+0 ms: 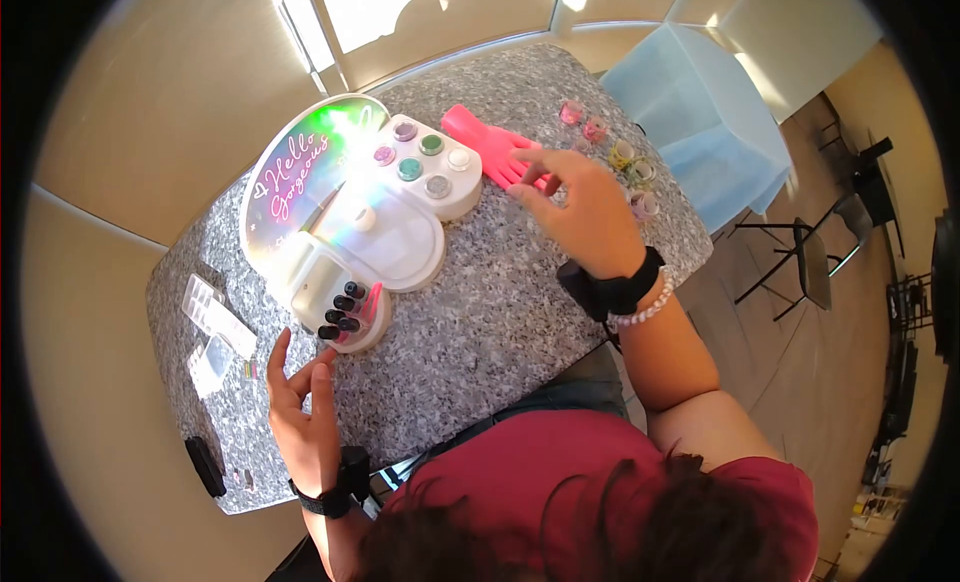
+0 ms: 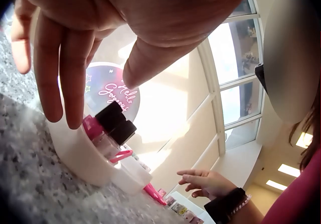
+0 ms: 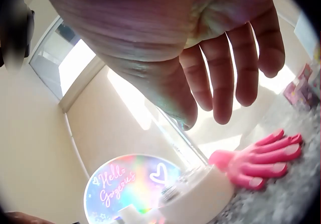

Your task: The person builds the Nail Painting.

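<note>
My left hand (image 1: 303, 427) is beside the near end of a white nail-polish stand (image 1: 425, 267), fingers loosely extended, fingertips right at its edge. Several black-capped polish bottles (image 1: 343, 312) and a pink strip-like piece (image 1: 375, 302) stand in that end. My right hand (image 1: 590, 217) hovers with relaxed fingers and nothing between them, overlapping a bright pink model hand (image 1: 480, 142) in the head view. Small pots of glitter (image 1: 409, 169) sit in the stand's far section. Behind them rises a shiny round panel (image 3: 125, 186) reading "Hello Gorgeous".
Several small clear jars (image 1: 620, 154) with colourful contents line the right side of the speckled grey table (image 1: 480, 312). At left lie a clear plastic case (image 1: 218, 317) and a black object (image 1: 205, 467). A blue-covered table (image 1: 690, 112) and folding chairs (image 1: 800, 262) stand beyond.
</note>
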`<state>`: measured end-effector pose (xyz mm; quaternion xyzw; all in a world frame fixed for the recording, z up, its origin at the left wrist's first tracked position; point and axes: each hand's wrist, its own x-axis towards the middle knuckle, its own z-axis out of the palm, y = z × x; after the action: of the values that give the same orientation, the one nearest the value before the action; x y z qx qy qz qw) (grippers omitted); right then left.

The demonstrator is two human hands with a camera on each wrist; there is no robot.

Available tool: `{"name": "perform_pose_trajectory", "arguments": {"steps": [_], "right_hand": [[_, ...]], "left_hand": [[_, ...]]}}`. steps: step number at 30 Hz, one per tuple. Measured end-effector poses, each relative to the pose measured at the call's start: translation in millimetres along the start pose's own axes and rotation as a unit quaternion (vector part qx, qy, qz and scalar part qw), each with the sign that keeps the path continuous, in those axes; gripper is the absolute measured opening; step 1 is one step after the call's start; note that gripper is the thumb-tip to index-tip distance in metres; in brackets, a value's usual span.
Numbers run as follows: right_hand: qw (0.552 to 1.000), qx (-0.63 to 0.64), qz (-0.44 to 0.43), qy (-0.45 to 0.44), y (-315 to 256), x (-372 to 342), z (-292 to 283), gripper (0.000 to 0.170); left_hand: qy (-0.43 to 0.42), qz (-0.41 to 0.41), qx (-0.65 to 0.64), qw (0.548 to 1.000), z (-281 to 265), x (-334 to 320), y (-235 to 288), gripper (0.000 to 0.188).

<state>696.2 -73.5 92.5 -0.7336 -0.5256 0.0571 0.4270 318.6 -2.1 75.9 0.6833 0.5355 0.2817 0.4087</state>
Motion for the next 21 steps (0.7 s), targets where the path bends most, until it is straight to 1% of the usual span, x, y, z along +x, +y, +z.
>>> {"name": "perform_pose_trajectory", "arguments": {"steps": [1, 2, 3, 4, 5, 7, 8, 9, 11, 12, 13, 15, 16, 17, 18, 19, 20, 21], "right_hand": [[1.000, -0.009, 0.019, 0.015, 9, 2, -10, 0.039], [1.000, -0.009, 0.018, 0.018, 17, 4, -21, 0.039], [0.999, -0.037, 0.021, 0.032, 26, 7, -33, 0.041], [0.997, -0.064, 0.024, 0.046, 33, 10, -43, 0.043], [0.997, -0.063, 0.022, 0.048, 41, 13, -53, 0.043], [0.992, -0.098, 0.046, 0.064, 53, 18, -66, 0.043], [0.990, -0.111, 0.064, 0.063, 52, 18, -72, 0.044], [0.990, -0.111, 0.061, 0.063, 55, 17, -77, 0.044], [0.985, -0.107, 0.121, 0.059, 64, 11, -88, 0.044], [0.984, -0.111, 0.127, 0.064, 69, 6, -94, 0.044], [0.980, -0.129, 0.137, 0.058, 76, -1, -101, 0.043], [0.974, -0.154, 0.156, 0.060, 90, -19, -110, 0.042], [0.971, -0.175, 0.154, 0.058, 96, -26, -111, 0.040], [0.968, -0.194, 0.151, 0.054, 100, -32, -112, 0.038], [0.966, -0.190, 0.165, 0.056, 103, -39, -113, 0.032], [0.965, -0.192, 0.169, 0.061, 103, -42, -115, 0.032], [0.966, -0.179, 0.176, 0.066, 103, -43, -115, 0.029], [0.967, -0.166, 0.181, 0.069, 104, -45, -115, 0.026]], "left_hand": [[0.000, 0.002, 0.000, 1.000, -3, 4, -2, 0.057], [0.021, 0.015, -0.001, 1.000, -6, 9, -4, 0.057], [0.041, 0.029, -0.001, 0.999, -11, 17, -7, 0.058], [0.073, 0.083, 0.010, 0.994, -14, 28, -16, 0.060], [0.087, 0.107, 0.013, 0.990, -19, 36, -13, 0.059], [0.124, 0.148, 0.015, 0.981, -22, 56, -5, 0.058], [0.123, 0.151, 0.017, 0.981, -25, 63, 2, 0.055], [0.125, 0.151, 0.016, 0.981, -25, 67, 6, 0.055], [0.153, 0.182, 0.027, 0.971, -22, 73, 15, 0.053], [0.158, 0.187, 0.021, 0.969, -23, 72, 23, 0.051], [0.178, 0.225, -0.012, 0.958, -16, 68, 30, 0.049], [0.169, 0.271, -0.065, 0.945, -6, 56, 45, 0.045], [0.156, 0.295, -0.067, 0.940, 0, 50, 52, 0.040], [0.147, 0.299, -0.072, 0.940, 5, 47, 52, 0.040], [0.129, 0.295, -0.093, 0.942, 9, 43, 51, 0.038], [0.113, 0.291, -0.112, 0.943, 14, 41, 51, 0.035], [0.088, 0.329, -0.123, 0.932, 20, 41, 53, 0.030], [0.067, 0.325, -0.136, 0.933, 26, 39, 56, 0.024]]}}
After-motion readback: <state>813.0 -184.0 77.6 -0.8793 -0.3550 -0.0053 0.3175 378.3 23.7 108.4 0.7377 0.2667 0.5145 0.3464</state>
